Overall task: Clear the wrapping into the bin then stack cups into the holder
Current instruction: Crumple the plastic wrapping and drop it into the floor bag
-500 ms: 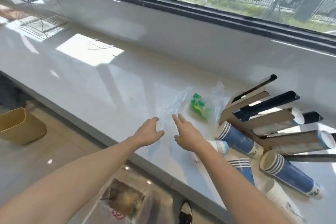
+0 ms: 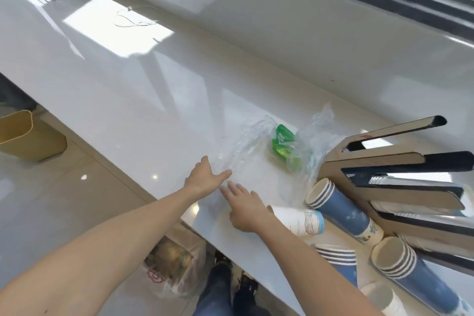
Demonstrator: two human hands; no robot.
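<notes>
Both grips, left hand (image 2: pixel 205 179) and right hand (image 2: pixel 243 209), spread empty at clear wrapping's (image 2: pixel 246 146) near edge.

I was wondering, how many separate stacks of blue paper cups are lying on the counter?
3: one stack leaning by the cardboard holder, one near the counter's front edge, one at far right. More may be hidden inside the holder or beyond the frame.

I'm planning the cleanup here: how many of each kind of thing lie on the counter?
Cup stacks lying loose: 5, e.g. one
Wrapping: 1
Holder: 1
Wire scrap: 1
Total: 8
</notes>
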